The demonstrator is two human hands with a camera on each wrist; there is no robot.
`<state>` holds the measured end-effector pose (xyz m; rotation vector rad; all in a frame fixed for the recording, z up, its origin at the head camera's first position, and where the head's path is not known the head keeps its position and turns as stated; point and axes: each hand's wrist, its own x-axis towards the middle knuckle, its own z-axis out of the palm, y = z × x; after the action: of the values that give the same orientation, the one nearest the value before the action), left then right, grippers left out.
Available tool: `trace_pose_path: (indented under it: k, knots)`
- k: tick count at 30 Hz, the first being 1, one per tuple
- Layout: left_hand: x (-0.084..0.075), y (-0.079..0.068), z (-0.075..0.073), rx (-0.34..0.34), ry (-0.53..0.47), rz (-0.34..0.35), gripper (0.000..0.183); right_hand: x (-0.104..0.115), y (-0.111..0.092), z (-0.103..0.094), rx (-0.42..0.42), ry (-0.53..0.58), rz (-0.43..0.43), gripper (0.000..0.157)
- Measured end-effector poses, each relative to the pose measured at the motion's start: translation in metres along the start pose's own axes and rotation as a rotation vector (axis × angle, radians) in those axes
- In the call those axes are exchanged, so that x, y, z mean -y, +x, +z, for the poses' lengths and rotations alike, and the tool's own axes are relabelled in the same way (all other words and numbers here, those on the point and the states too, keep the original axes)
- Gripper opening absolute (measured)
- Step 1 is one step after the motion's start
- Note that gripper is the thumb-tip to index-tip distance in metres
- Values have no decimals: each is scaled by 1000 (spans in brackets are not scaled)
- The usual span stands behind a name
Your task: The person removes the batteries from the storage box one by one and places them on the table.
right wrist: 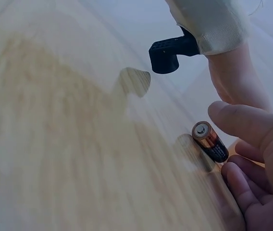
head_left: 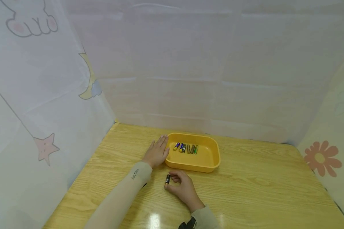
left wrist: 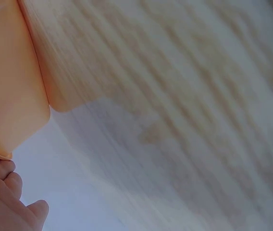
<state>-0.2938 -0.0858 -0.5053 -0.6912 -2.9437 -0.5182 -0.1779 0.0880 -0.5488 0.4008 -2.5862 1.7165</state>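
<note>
A black battery with a copper end (head_left: 167,179) lies on the table in front of the tray. My right hand (head_left: 184,187) is curved about it, thumb on one side and fingertips on the other. In the right wrist view, the copper end of the battery (right wrist: 211,142) is exposed, and no firm pinch shows. With fairly straight fingers, my left hand (head_left: 157,153) rests against the left side of the yellow tray (head_left: 207,166). The left wrist view has those fingers (left wrist: 11,185) by the tray's rim. Inside the tray, several purple, brown and green batteries (head_left: 189,149) lie in a row.
The wooden table (head_left: 263,178) extends to both sides of the tray. Behind it hangs a pale sheet (head_left: 189,70), with printed side panels left and right. A black wrist device (right wrist: 167,53) sits at the left sleeve.
</note>
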Motion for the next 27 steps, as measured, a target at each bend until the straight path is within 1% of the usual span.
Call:
trace_pose_path:
  k: [6,9,11,16,18,22,27]
  knots:
    - [-1,-1,-3,11,1,-4,59,1,1,0,-22,68,18,48]
    - [-1,-1,-3,18,10,-10,59,2,0,0,-44,91,19,43]
    - [-1,-1,-2,6,5,-3,59,4,-1,-1,-68,96,14,37]
    - [0,-1,-1,-11,-1,14,59,15,-4,-6,-129,81,-28,25]
    - [0,0,0,-9,1,13,59,22,-5,-9,-143,94,-39,23]
    - [0,-1,-1,6,13,4,60,37,-6,-17,-164,129,-48,20]
    - [-1,-1,-4,20,28,3,60,46,-3,-32,-205,132,-113,19]
